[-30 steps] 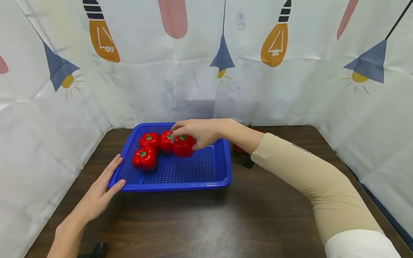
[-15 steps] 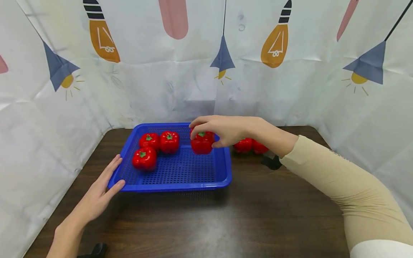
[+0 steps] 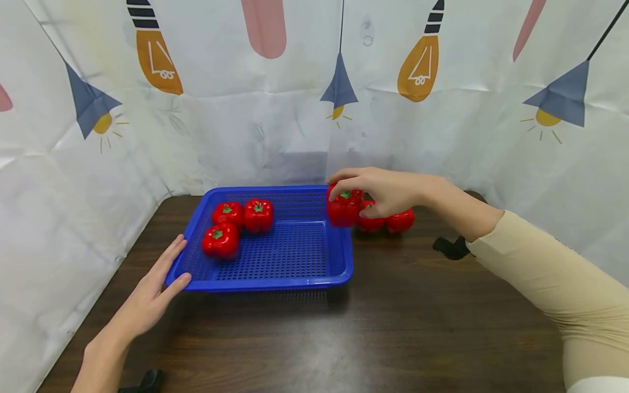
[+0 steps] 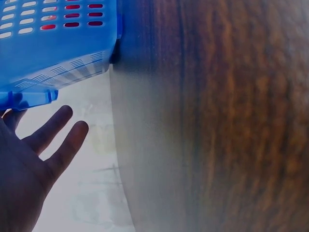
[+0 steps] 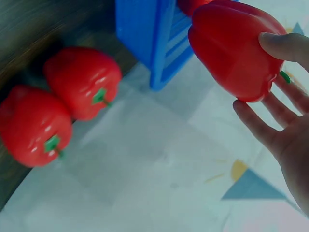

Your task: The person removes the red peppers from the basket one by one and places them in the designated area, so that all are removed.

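A blue plastic basket stands on the dark wooden table, with three red bell peppers grouped at its left side. My left hand rests on the basket's left rim, fingers and thumb spread. In the left wrist view that hand reaches under the rim with straight fingers. My right hand grips another red bell pepper by thumb and fingertips, raised over the basket's right rim. Two more red bell peppers sit side by side on the table just right of the basket.
The wooden table is bounded by a white curtain with lamp and bulb prints behind and at the sides. A black strap piece shows by the right wrist, and another black piece by the left wrist.
My right hand has carried its bell pepper rightward, from beside the peppers in the basket to above the right rim. The left hand and the basket have stayed put.
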A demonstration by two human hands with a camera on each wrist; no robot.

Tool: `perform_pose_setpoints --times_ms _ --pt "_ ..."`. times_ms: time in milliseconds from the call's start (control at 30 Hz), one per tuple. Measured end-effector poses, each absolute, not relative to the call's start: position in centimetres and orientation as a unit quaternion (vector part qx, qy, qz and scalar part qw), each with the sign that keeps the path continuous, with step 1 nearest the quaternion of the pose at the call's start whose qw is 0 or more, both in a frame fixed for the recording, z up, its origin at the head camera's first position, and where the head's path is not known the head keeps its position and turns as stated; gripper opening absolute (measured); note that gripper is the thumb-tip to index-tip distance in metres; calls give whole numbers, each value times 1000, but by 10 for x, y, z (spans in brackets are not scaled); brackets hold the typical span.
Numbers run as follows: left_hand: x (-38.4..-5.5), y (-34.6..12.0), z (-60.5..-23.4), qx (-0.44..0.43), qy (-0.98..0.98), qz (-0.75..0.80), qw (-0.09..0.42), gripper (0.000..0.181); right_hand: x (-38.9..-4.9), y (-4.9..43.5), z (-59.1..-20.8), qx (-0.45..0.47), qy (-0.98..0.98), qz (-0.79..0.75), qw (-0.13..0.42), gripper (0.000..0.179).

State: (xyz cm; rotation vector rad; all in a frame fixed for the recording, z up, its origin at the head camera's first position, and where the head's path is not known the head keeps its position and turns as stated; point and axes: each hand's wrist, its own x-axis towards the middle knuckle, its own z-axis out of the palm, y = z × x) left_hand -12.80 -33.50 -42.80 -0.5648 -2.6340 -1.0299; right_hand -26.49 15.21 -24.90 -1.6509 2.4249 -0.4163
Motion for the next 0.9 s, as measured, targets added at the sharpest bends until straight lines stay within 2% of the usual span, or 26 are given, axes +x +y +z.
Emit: perform_pose_setpoints --times_ms 900 --pt "-130 -337 -431 -193 -904 -359 130 72 -278 268 -275 -417 884 -191 86 59"
